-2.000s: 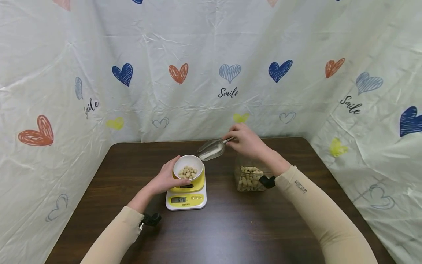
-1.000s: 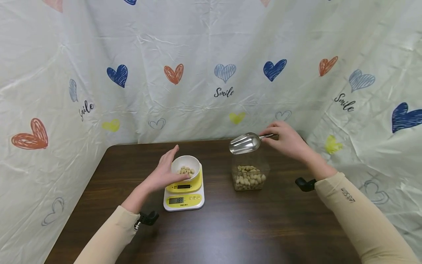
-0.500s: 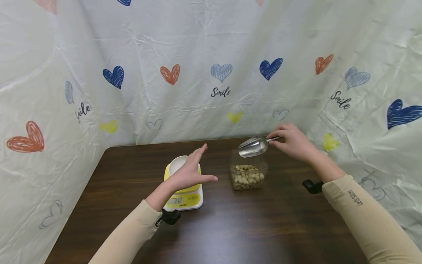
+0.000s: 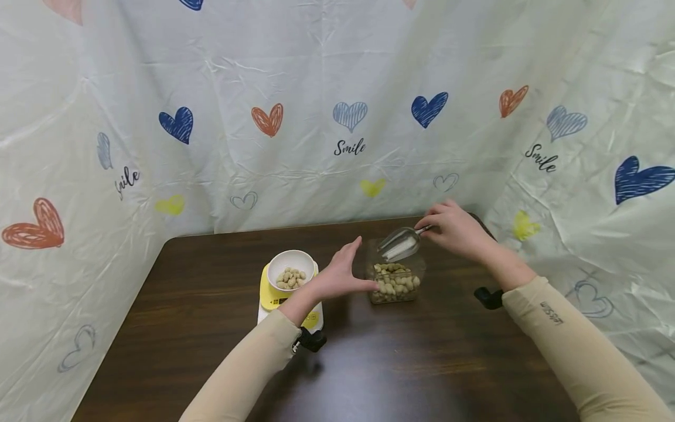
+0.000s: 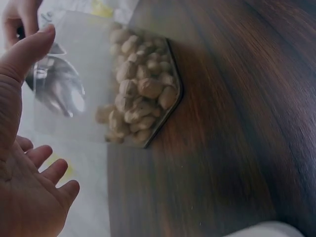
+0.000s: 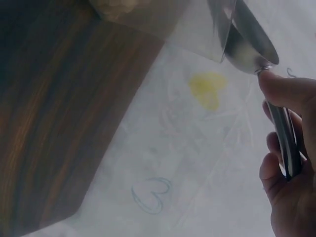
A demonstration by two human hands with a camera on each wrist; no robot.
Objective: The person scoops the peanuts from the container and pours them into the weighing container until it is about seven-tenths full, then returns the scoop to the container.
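My right hand (image 4: pixel 450 228) grips the handle of a metal scoop (image 4: pixel 399 244), its bowl tipped down at the mouth of a clear plastic box (image 4: pixel 372 271). Peanuts in their shells (image 5: pixel 140 86) fill the lower part of that box. With thumb and fingers spread, my left hand (image 4: pixel 340 275) reaches to the box's left side; in the left wrist view a gap shows between the palm and the clear wall. Left of it, a white bowl (image 4: pixel 274 266) with some peanuts in it sits on a yellow and white kitchen scale (image 4: pixel 268 298). My left forearm hides the scale's display.
The dark wooden table (image 4: pixel 174 328) carries the scale and the box. Behind it and along both sides hangs a white curtain (image 4: pixel 295 193) printed with hearts. A black wrist device (image 4: pixel 487 298) juts from below my right sleeve.
My left hand has let go of the bowl and moved right to the box. The scoop has swung right from the bowl, then dipped to the box's mouth.
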